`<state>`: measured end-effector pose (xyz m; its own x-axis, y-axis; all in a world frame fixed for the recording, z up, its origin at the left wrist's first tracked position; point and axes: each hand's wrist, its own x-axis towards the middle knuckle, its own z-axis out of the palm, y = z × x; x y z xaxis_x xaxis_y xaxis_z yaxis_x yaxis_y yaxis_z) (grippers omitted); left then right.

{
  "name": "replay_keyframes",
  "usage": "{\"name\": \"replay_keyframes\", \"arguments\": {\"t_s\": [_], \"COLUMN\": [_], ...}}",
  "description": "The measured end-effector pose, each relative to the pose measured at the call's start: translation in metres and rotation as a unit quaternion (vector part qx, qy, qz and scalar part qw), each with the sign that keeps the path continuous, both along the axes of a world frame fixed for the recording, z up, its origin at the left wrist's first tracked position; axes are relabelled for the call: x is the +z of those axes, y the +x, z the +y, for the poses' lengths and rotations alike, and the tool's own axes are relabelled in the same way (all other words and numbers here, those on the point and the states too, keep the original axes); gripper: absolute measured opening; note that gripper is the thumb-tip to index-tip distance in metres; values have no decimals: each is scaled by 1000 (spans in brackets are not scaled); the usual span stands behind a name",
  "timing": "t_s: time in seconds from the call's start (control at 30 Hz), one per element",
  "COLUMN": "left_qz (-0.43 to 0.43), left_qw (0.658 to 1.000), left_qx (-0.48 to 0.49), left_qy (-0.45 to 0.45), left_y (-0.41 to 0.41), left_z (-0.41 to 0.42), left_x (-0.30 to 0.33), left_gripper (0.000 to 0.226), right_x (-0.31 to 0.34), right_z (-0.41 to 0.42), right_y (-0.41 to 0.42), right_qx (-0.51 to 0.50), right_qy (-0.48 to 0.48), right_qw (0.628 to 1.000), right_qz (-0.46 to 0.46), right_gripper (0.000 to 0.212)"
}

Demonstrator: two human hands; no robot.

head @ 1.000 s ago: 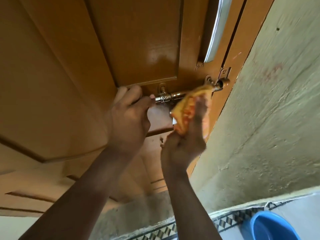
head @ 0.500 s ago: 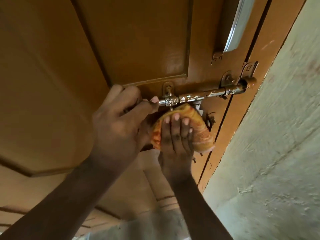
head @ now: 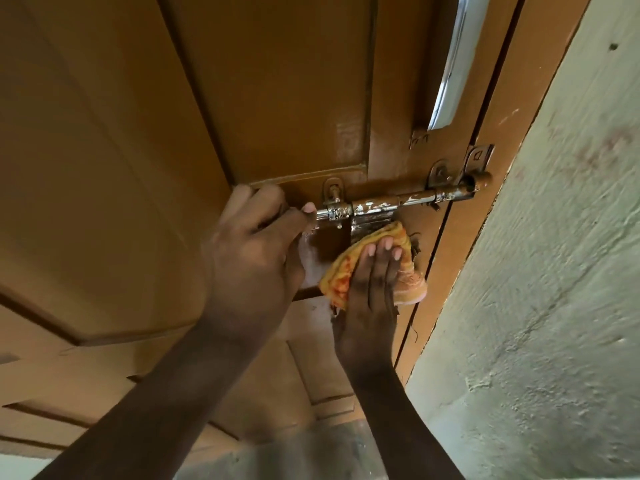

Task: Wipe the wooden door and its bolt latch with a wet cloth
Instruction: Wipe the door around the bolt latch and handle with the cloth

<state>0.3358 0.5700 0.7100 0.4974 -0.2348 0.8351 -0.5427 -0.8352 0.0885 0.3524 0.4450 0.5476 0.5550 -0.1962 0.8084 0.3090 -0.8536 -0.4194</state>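
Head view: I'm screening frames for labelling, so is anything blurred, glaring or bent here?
In the head view the bolt latch and cloth are sharp; the metal handle above is blown out by glare; the edge of the wall bows from wide-angle distortion; the bottom of the picture looks soft and dim.

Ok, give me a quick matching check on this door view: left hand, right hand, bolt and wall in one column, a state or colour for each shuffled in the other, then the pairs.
1. left hand
2. right hand
3. bolt
4. wall

a. pale green, rough
b. flat on the cloth, pressing it to the door
c. metal under chipped brown paint
d. curled round the bolt's left end

Pairs: 1-d, 2-b, 3-c, 4-a.
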Motion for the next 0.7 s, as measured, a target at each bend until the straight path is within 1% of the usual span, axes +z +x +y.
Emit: {"name": "replay_keyframes", "arguments": {"t_s": [0.03, 0.07, 0.1, 0.13, 0.17, 0.23, 0.27, 0.3, 0.33, 0.37, 0.43, 0.47, 0.5, 0.53, 0.57, 0.63, 0.67, 0.7], "left_qz": [3, 6, 8, 8, 8, 9, 11, 11, 11, 13, 21, 22, 21, 20, 21, 33, 46, 59], "left_qw": [1000, 1000, 1000, 1000, 1000, 999, 999, 999, 999, 999, 999, 999, 999, 999, 998, 996, 994, 992], "left_qx": [-3, -9, -14, -20, -26, -36, -37, -36, -35, -35, -37, -39, -42, -48, -55, -81, -97, -111], "left_qy": [0, 2, 5, 7, 8, 5, 3, 1, -1, -1, 3, 7, 11, 14, 16, 6, -4, -11], "left_y": [0, 0, 0, 1, 2, 2, 2, 3, 3, 3, 3, 3, 3, 3, 3, 3, 3, 2], "left_z": [0, 0, 0, 1, 2, 3, 3, 3, 3, 4, 4, 5, 6, 8, 11, 19, 23, 25], "left_x": [0, 0, 0, 1, 2, 5, 6, 5, 6, 5, 4, 4, 4, 5, 7, 11, 13, 15], "left_gripper": [21, 21, 21, 23, 26, 31, 32, 32, 32, 31, 26, 23, 20, 18, 15, 16, 17, 18], "right_x": [11, 20, 32, 37, 39, 23, 12, 1, -3, -5, 8, 17, 25, 31, 33, 28, 26, 26], "right_z": [6, 17, 26, 33, 34, 19, 9, -2, -11, -14, -6, 3, 13, 22, 28, 29, 25, 20], "right_y": [-4, -5, -5, -4, -2, 1, 0, -3, -5, -9, -15, -17, -18, -18, -19, -29, -36, -44], "right_qx": [9, 25, 32, 24, 19, 27, 34, 40, 44, 46, 58, 61, 58, 51, 49, 92, 117, 135], "right_qy": [64, 123, 161, 167, 141, 34, -23, -61, -72, -60, 22, 69, 99, 111, 101, 60, 59, 85], "right_qw": [998, 992, 986, 986, 990, 999, 999, 997, 996, 997, 998, 996, 993, 992, 993, 993, 990, 985], "right_qz": [10, 16, 10, 7, 12, 2, 3, 9, 15, 21, 16, 11, 12, 12, 19, 40, 51, 59], "right_gripper": [84, 75, 66, 63, 65, 77, 78, 80, 83, 86, 93, 91, 81, 71, 67, 67, 68, 68]}}
